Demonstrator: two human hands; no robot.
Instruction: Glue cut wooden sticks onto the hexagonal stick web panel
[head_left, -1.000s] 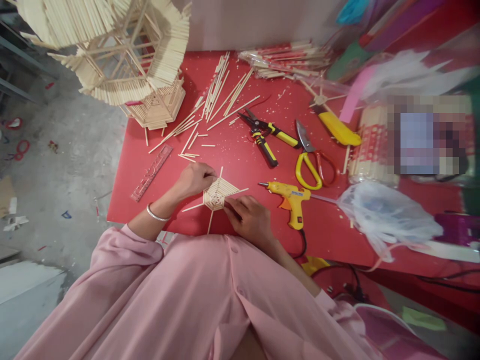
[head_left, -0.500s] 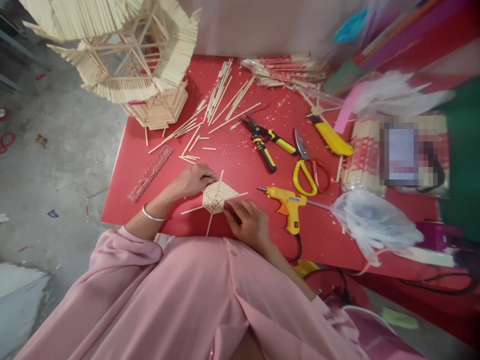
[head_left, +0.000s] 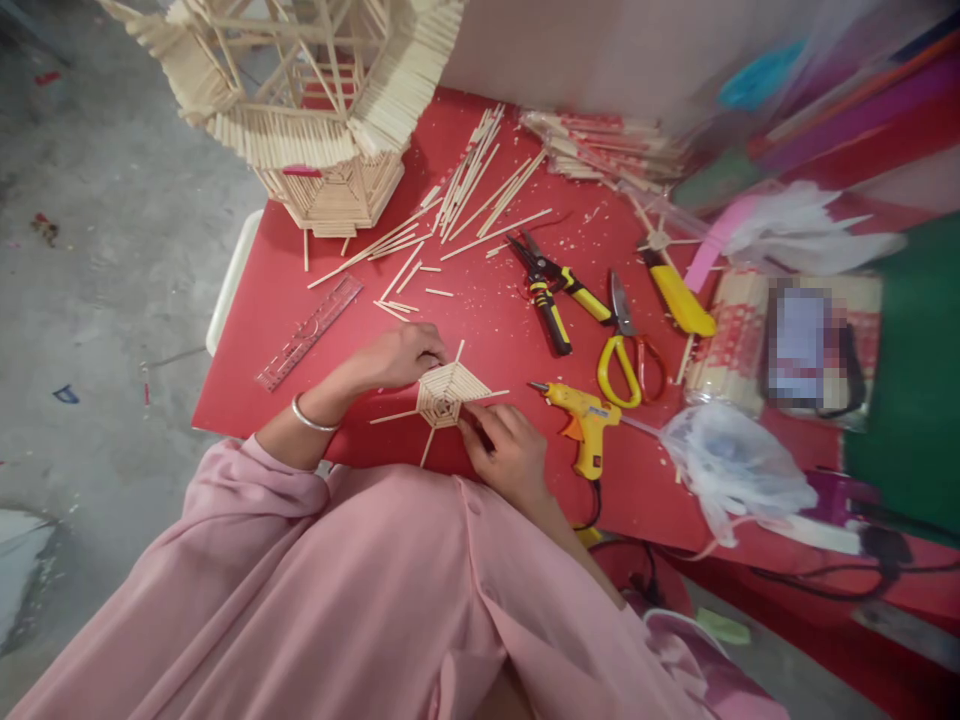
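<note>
A small web-shaped panel of wooden sticks, with bare spokes poking out, lies between my two hands just above the table's near edge. My left hand, a silver bangle on its wrist, is closed with curled fingers at the panel's upper left edge. At the right side my right hand pinches the panel's rim between thumb and fingers; part of the grip is hidden. To the right of that hand a yellow hot glue gun lies on its side.
On the red table are loose sticks, a clear ruler, black-and-yellow pliers, scissors, a yellow cutter and a plastic bag. A stick-built pavilion model stands back left. Packed sticks lie right.
My head view has shifted, so the pavilion model and table tools sit differently in the picture. Both hands keep nearly the same hold on the stick panel.
</note>
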